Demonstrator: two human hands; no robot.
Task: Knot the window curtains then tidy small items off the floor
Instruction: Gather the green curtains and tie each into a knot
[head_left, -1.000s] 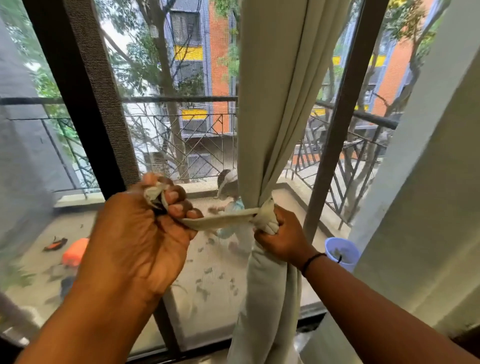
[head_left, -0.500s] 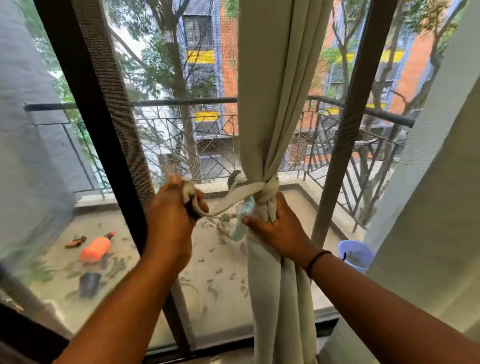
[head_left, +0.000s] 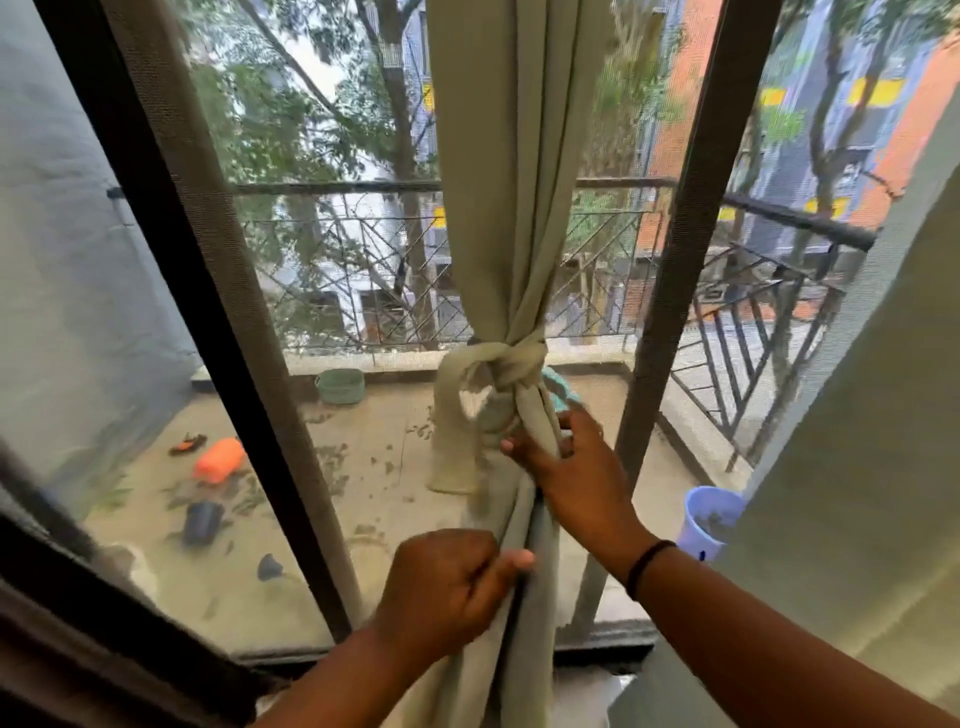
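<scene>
A pale green curtain (head_left: 511, 156) hangs in front of the window, gathered at mid height by a tie strip knotted around it (head_left: 501, 366). One end of the strip hangs loose in a loop to the left of the knot. My right hand (head_left: 569, 462) sits just below the knot, fingers on the gathered cloth, thumb and fingers around a fold. My left hand (head_left: 447, 582) is lower and pinches the curtain's left edge between thumb and curled fingers.
Dark window frame bars (head_left: 218, 322) (head_left: 670, 312) stand left and right of the curtain. Another curtain panel (head_left: 857, 467) hangs at the right. Outside on the balcony lie an orange bottle (head_left: 218, 460), dark small items (head_left: 202, 522), a green bowl (head_left: 340, 385) and a blue bucket (head_left: 709, 519).
My left hand let go of the tie strip's end and dropped to the curtain's lower edge. The strip end now hangs loose. My right hand slid slightly below the knot.
</scene>
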